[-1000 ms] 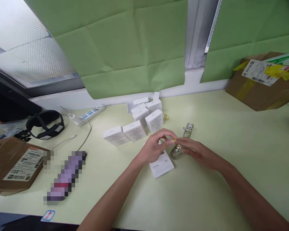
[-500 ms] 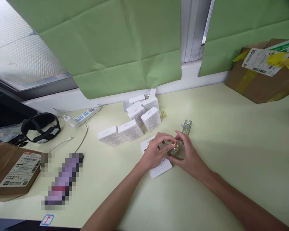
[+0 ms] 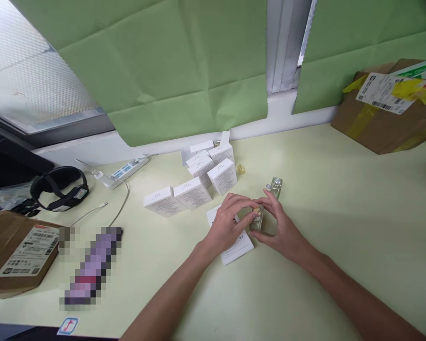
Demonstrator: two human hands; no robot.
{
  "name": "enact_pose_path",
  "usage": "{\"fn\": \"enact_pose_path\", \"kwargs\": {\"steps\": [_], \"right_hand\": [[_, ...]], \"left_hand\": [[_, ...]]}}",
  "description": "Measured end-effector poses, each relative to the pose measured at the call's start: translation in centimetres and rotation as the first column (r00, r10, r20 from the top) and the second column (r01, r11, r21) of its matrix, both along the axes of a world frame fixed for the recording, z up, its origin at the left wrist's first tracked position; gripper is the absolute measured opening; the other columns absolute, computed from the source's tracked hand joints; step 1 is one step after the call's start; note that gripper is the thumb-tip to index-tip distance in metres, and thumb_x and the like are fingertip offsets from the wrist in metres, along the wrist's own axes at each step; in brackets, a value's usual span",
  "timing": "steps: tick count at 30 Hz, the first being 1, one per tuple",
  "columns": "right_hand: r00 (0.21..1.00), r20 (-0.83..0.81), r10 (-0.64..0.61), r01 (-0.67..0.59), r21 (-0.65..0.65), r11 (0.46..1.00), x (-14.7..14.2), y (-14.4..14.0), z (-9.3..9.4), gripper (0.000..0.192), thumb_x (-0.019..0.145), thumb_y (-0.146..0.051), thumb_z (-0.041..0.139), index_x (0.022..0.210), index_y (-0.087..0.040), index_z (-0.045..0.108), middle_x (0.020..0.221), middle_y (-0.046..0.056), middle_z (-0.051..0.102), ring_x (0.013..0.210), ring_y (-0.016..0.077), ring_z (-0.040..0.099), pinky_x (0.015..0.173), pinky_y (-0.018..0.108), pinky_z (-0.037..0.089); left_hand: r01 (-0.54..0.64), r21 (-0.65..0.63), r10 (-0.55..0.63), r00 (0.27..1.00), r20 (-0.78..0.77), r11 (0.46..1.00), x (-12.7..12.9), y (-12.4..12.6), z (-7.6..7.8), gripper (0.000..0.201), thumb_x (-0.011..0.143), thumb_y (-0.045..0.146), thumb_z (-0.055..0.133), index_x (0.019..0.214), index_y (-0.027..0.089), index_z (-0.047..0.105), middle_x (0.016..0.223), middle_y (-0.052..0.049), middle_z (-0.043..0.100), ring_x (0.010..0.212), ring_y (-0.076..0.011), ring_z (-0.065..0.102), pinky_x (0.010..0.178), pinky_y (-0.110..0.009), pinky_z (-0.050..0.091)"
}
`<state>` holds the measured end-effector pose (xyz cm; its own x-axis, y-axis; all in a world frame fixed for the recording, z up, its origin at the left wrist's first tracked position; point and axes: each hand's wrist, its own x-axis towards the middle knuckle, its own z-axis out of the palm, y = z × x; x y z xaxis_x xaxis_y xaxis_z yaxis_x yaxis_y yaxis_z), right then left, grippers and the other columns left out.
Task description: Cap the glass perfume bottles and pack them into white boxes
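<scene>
- A pale yellow-green worktop (image 3: pixel 341 203) runs under green paper sheets (image 3: pixel 170 71) taped across the window; a cardboard box (image 3: pixel 386 118) sits at the far right.
- Both hands close round a small glass bottle (image 3: pixel 257 221); left hand (image 3: pixel 227 225) grips its side; right hand (image 3: pixel 282 227) cups it, fingertips at the gold cap.
- The bottle is just beside a flat white box (image 3: pixel 236 246); another bottle (image 3: pixel 276 186) stands near behind; white boxes (image 3: pixel 199 180) cluster further back.
</scene>
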<state>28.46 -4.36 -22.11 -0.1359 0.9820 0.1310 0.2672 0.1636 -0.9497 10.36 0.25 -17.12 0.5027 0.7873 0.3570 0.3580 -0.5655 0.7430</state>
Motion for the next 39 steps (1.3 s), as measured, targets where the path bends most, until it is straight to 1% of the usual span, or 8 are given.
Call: {"fn": "enact_pose_path", "kwargs": {"steps": [12,18,20,25,30,33,36,39], "right_hand": [[0.999,0.035,0.039,-0.039,-0.015,0.999,0.3,0.1,0.2,0.097,0.083,-0.038,0.072,0.154,-0.044,0.007,0.148,0.005,0.045,0.14,0.0276,0.042,0.114,0.054,0.036],[0.995,0.081,0.056,-0.059,0.036,0.998,0.6,0.0,0.2,0.095,0.085,-0.035,0.07,0.154,-0.044,0.006,0.148,0.004,0.045,0.141,0.0268,0.04,0.115,0.055,0.035],[0.992,0.108,0.061,-0.07,0.081,0.994,0.7,0.0,0.3,0.09,0.087,-0.03,0.067,0.155,-0.043,0.009,0.15,0.004,0.043,0.141,0.0265,0.039,0.115,0.053,0.036],[0.975,0.207,0.083,-0.136,0.261,0.956,0.6,0.1,0.2,0.066,0.092,-0.02,0.056,0.149,-0.039,0.03,0.147,0.005,0.042,0.138,0.0258,0.043,0.111,0.048,0.043],[0.966,0.241,0.09,-0.157,0.277,0.948,0.4,0.5,-0.4,0.057,0.097,-0.022,0.051,0.149,-0.04,0.033,0.142,0.006,0.046,0.13,0.022,0.051,0.104,0.042,0.051],[0.969,0.234,0.079,-0.149,0.301,0.942,0.4,0.6,-0.2,0.051,0.1,-0.02,0.045,0.147,-0.038,0.035,0.138,0.005,0.051,0.128,0.0203,0.053,0.104,0.042,0.05],[0.971,0.22,0.093,-0.156,0.287,0.945,0.5,0.6,0.2,0.049,0.101,-0.019,0.043,0.145,-0.038,0.036,0.138,0.003,0.053,0.129,0.0185,0.052,0.106,0.04,0.048],[0.969,0.217,0.114,-0.174,0.278,0.945,0.7,0.7,0.2,0.048,0.102,-0.018,0.041,0.145,-0.038,0.036,0.138,0.002,0.053,0.129,0.0175,0.052,0.108,0.04,0.047]], "left_hand": [[0.007,0.006,-0.007,1.0,-0.001,1.0,0.0,0.1,0.1,0.014,0.093,0.028,0.063,0.106,0.029,0.068,0.103,-0.003,0.07,0.099,-0.0189,0.058,0.084,-0.035,0.049],[0.02,0.028,-0.019,0.999,-0.042,0.999,0.0,0.4,0.4,0.013,0.093,0.027,0.063,0.105,0.027,0.067,0.102,-0.003,0.068,0.098,-0.0181,0.058,0.087,-0.034,0.048],[-0.007,0.037,0.009,0.999,-0.04,0.999,0.0,0.4,0.3,0.011,0.092,0.027,0.065,0.102,0.026,0.067,0.101,-0.003,0.066,0.098,-0.0176,0.057,0.086,-0.033,0.048],[-0.138,0.081,0.138,0.99,0.006,0.987,0.5,0.2,-0.3,0.008,0.089,0.02,0.066,0.096,0.024,0.064,0.095,-0.003,0.063,0.092,-0.0167,0.056,0.078,-0.03,0.049],[-0.16,0.134,0.161,0.987,0.002,0.978,0.6,0.3,-0.5,0.012,0.088,0.013,0.063,0.094,0.022,0.061,0.093,-0.002,0.061,0.091,-0.015,0.055,0.076,-0.028,0.049],[-0.114,0.177,0.12,0.992,-0.027,0.978,-0.1,0.5,-0.7,0.016,0.088,0.018,0.066,0.103,0.022,0.061,0.098,-0.003,0.059,0.094,-0.0154,0.055,0.079,-0.029,0.05],[-0.035,0.231,0.06,0.993,-0.101,0.972,-1.1,0.6,-1.1,0.035,0.089,0.026,0.068,0.122,0.024,0.058,0.106,-0.006,0.056,0.099,-0.0169,0.054,0.082,-0.031,0.051],[0.029,0.301,0.017,0.989,-0.149,0.953,-2.1,0.6,-1.8,0.047,0.09,0.025,0.067,0.134,0.029,0.052,0.109,-0.006,0.054,0.1,-0.0173,0.052,0.082,-0.031,0.052]]}}
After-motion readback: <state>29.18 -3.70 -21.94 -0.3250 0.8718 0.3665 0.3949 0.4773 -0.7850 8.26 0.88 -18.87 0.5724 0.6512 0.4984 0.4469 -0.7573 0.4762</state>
